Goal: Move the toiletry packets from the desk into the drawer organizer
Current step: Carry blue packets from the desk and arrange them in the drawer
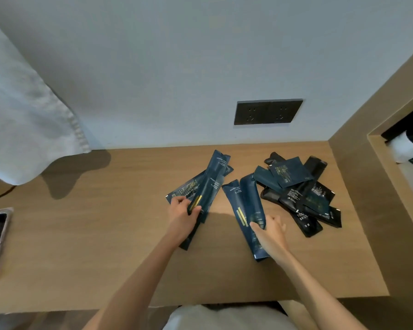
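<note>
A fan of long packets (209,186) is gripped by the left hand (181,211); two more (244,210) are pinched by the right hand (271,231). If lifted carelessly, the slippery packets could slide out onto the desk (93,234).

Left hand (183,214) grips a fan of long blue packets (209,184) on the desk (93,234). Right hand (271,234) grasps two blue packets (244,206). A heap of packets (303,186) lies at 2 o'clock.
</note>
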Demonstrator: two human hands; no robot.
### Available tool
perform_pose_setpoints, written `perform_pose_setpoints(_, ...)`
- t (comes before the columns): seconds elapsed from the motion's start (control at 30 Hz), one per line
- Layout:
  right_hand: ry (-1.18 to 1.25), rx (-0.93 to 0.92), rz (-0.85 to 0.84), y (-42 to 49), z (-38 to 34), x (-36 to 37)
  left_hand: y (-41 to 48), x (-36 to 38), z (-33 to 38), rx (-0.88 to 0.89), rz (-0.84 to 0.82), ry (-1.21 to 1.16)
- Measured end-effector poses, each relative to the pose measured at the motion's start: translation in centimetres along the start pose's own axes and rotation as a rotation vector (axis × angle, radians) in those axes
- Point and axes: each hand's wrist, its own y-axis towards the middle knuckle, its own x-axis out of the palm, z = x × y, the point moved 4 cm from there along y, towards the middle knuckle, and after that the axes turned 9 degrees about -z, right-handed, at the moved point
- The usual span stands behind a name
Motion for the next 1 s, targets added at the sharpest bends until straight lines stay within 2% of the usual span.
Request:
perform_pose_setpoints(0.23,-0.031,0.027,0.07,0.7,0.1,1.5,2.9,2.2,2.6,-0.071,-0.101,0.078)
perform_pose_setpoints(0.33,0.038,0.006,0.099,0.8,0.5,1.5,3.2,2.5,2.7,-0.06,-0.097,0.117)
perform_pose_setpoints(0.5,0.17,0.033,0.025,0.9,0.7,1.1,2.5,2.0,3.2,0.009,-0.127,0.113)
perform_pose_setpoints(0.7,0.228,0.031,-0.102,0.2,0.6,0.8,0.9,1.1,2.6,0.013,-0.157,-0.038)
perform_pose_setpoints(0.8,0.349,0.031,-0.122,-1.7,1.0,0.3,-1.0,-0.1,2.5,0.062,-0.137,-0.131)
perform_pose_setpoints(1.0,0.664,-0.049,0.046,-7.8,-0.3,-2.3,-5.6,-2.4,2.2,0.149,-0.103,-0.273)
